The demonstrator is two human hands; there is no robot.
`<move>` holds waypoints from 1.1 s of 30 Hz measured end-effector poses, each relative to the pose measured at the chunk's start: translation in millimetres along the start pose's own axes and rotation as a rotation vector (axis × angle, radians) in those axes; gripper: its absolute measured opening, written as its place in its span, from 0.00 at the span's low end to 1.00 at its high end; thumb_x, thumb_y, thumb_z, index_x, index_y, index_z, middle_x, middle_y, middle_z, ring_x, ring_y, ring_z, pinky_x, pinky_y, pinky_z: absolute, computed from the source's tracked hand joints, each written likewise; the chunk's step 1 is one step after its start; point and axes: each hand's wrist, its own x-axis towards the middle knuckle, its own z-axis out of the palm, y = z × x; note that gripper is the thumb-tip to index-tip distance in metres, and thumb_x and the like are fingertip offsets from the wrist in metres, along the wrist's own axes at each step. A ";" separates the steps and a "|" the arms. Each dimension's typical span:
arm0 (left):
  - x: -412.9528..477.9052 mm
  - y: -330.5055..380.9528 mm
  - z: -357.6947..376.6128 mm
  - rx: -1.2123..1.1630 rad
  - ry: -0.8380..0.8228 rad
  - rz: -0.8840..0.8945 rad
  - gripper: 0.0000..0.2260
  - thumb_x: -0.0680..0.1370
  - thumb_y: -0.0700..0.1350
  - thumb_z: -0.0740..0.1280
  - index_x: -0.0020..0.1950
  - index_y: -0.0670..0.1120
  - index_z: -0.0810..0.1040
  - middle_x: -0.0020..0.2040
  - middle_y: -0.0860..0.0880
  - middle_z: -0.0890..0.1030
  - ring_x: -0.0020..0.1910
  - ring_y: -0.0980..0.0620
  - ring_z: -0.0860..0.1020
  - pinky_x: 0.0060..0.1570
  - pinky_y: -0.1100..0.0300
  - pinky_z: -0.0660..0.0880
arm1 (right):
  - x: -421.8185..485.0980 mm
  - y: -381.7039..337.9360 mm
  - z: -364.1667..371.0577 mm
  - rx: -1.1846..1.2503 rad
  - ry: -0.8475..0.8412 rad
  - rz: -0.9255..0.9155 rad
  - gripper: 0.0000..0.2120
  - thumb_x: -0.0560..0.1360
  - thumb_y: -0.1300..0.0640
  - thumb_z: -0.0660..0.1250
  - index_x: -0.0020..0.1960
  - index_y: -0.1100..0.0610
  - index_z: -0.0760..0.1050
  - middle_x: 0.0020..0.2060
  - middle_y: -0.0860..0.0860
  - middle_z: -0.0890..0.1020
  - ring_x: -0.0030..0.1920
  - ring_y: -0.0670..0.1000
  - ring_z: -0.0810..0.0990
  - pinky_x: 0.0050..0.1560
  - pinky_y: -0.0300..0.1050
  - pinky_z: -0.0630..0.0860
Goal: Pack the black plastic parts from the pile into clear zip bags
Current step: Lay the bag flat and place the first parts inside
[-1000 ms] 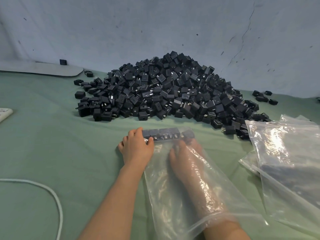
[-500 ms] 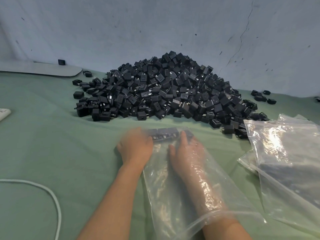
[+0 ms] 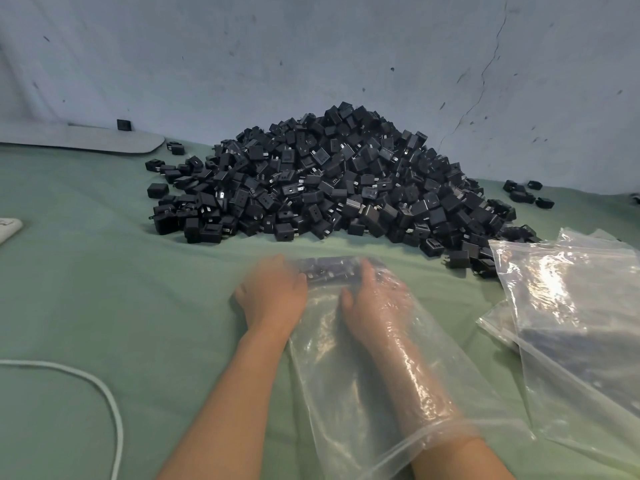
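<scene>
A big pile of black plastic parts [image 3: 332,181] lies on the green cloth against the wall. In front of it lies a clear zip bag [image 3: 363,375] with a row of black parts [image 3: 329,270] at its far end. My right hand [image 3: 375,299] is inside the bag up to the forearm, fingers reaching to the row of parts. My left hand [image 3: 273,294] is outside the bag at its far left corner, fingers on the bag over the parts. Both hands are blurred with motion.
A stack of clear zip bags [image 3: 581,313] lies at the right, some with dark parts inside. Loose black parts [image 3: 526,194] sit at the far right. A white cable [image 3: 104,393] curves at the lower left. A grey board [image 3: 86,140] lies at the far left.
My hands and the bag's far end have shifted slightly, jostling the row of parts inside; the hands are now blurred. The pile and spare bags have not moved.
</scene>
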 end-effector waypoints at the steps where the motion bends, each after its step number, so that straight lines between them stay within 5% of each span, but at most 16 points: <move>1: -0.1 0.1 0.0 -0.001 0.000 0.000 0.22 0.79 0.55 0.60 0.72 0.50 0.64 0.70 0.50 0.68 0.67 0.46 0.65 0.67 0.50 0.57 | 3.9 2.8 1.4 -0.070 -0.011 0.008 0.28 0.80 0.59 0.57 0.77 0.53 0.51 0.58 0.56 0.77 0.52 0.53 0.78 0.57 0.32 0.70; 4: -0.6 0.6 0.0 0.003 -0.002 -0.001 0.22 0.79 0.55 0.60 0.72 0.50 0.64 0.70 0.49 0.68 0.67 0.46 0.65 0.67 0.50 0.57 | 17.3 8.8 5.3 -0.140 -0.024 0.043 0.29 0.79 0.55 0.59 0.77 0.49 0.53 0.61 0.56 0.76 0.58 0.56 0.77 0.66 0.53 0.70; 10: -1.4 1.3 -1.6 0.005 -0.007 -0.001 0.23 0.79 0.56 0.60 0.72 0.50 0.64 0.70 0.49 0.68 0.67 0.45 0.65 0.67 0.50 0.57 | 20.9 18.1 10.6 -0.161 0.110 -0.029 0.18 0.75 0.51 0.61 0.64 0.46 0.65 0.56 0.51 0.75 0.56 0.53 0.75 0.58 0.50 0.72; 14: -1.2 2.5 -1.8 -0.002 -0.008 -0.006 0.23 0.79 0.57 0.60 0.72 0.51 0.65 0.70 0.49 0.68 0.67 0.45 0.65 0.67 0.50 0.57 | 16.0 16.3 1.3 -0.283 0.108 -0.056 0.08 0.73 0.49 0.56 0.52 0.45 0.62 0.48 0.48 0.76 0.50 0.52 0.76 0.51 0.50 0.75; 19: -0.7 1.9 -1.4 0.008 -0.010 -0.008 0.23 0.79 0.56 0.60 0.72 0.51 0.65 0.70 0.49 0.68 0.67 0.45 0.65 0.67 0.50 0.57 | 16.4 13.8 -9.5 -0.321 -0.020 -0.075 0.27 0.77 0.52 0.58 0.75 0.50 0.57 0.67 0.55 0.69 0.64 0.56 0.72 0.63 0.52 0.69; 23: -0.5 1.7 -0.9 0.005 -0.007 -0.006 0.22 0.79 0.56 0.60 0.71 0.51 0.65 0.70 0.49 0.68 0.67 0.45 0.65 0.67 0.50 0.57 | 10.8 9.4 -24.7 -0.388 -0.100 -0.111 0.29 0.78 0.50 0.60 0.77 0.49 0.56 0.70 0.59 0.64 0.67 0.61 0.68 0.63 0.53 0.68; 27: -0.6 1.4 -0.8 0.000 -0.004 -0.006 0.22 0.79 0.56 0.60 0.71 0.51 0.65 0.69 0.49 0.68 0.67 0.45 0.65 0.67 0.50 0.57 | -3.6 6.6 -15.6 -0.145 0.126 -0.193 0.18 0.74 0.64 0.63 0.64 0.58 0.72 0.60 0.54 0.71 0.62 0.55 0.71 0.54 0.30 0.60; 33: -1.6 1.6 -0.7 -0.002 -0.002 -0.002 0.22 0.79 0.56 0.60 0.71 0.50 0.65 0.70 0.50 0.68 0.67 0.46 0.65 0.67 0.50 0.56 | 7.0 0.3 -17.3 -0.137 0.031 0.012 0.13 0.74 0.58 0.62 0.59 0.57 0.67 0.46 0.48 0.72 0.45 0.51 0.76 0.51 0.51 0.77</move>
